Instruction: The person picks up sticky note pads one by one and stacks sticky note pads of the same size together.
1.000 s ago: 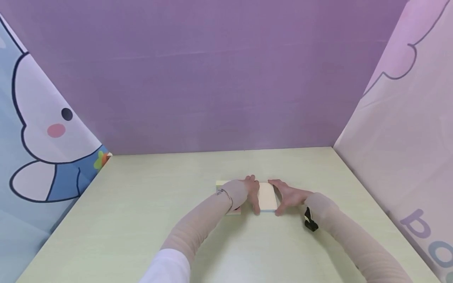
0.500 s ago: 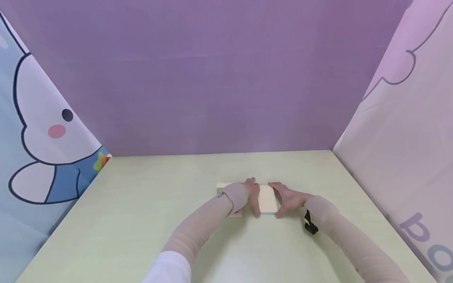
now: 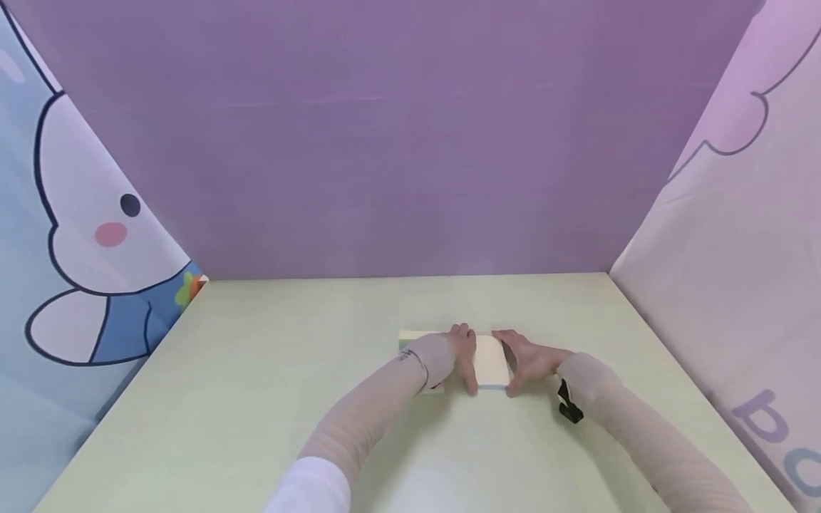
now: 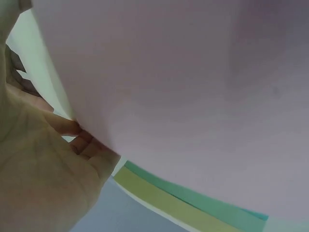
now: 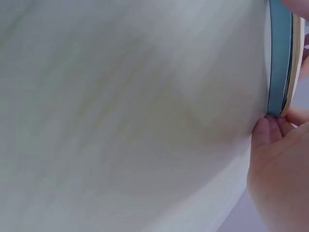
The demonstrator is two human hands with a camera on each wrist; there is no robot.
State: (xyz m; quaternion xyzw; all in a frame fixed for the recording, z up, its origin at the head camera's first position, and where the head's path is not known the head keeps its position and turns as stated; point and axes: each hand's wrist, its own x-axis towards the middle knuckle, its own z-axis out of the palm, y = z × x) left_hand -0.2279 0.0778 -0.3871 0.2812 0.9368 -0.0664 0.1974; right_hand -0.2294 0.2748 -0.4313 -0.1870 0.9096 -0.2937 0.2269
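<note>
A flat, cream-topped block point(image 3: 492, 362) with a bluish near edge lies on the table between both hands. My left hand point(image 3: 465, 353) holds its left side, thumb at the near corner and fingers at the far one. On the opposite side my right hand point(image 3: 531, 360) spans it the same way. In the right wrist view fingers meet a corner of the block's blue side point(image 5: 278, 58), beneath a tan layer. Under my left wrist lies a second flat stack point(image 3: 417, 335), mostly hidden. A broad pinkish surface point(image 4: 159, 96) fills the left wrist view, with green and yellow strips point(image 4: 145, 191) below.
The pale green table point(image 3: 256, 399) extends around the hands. A purple backdrop point(image 3: 410, 142) rises behind it. Printed cloth walls stand at the left point(image 3: 77, 285) and right point(image 3: 737, 271). A small black clip-like piece point(image 3: 569, 406) hangs at the right wrist.
The head view has shifted slightly. Both hands and the cream-topped block keep the same places relative to each other and the table.
</note>
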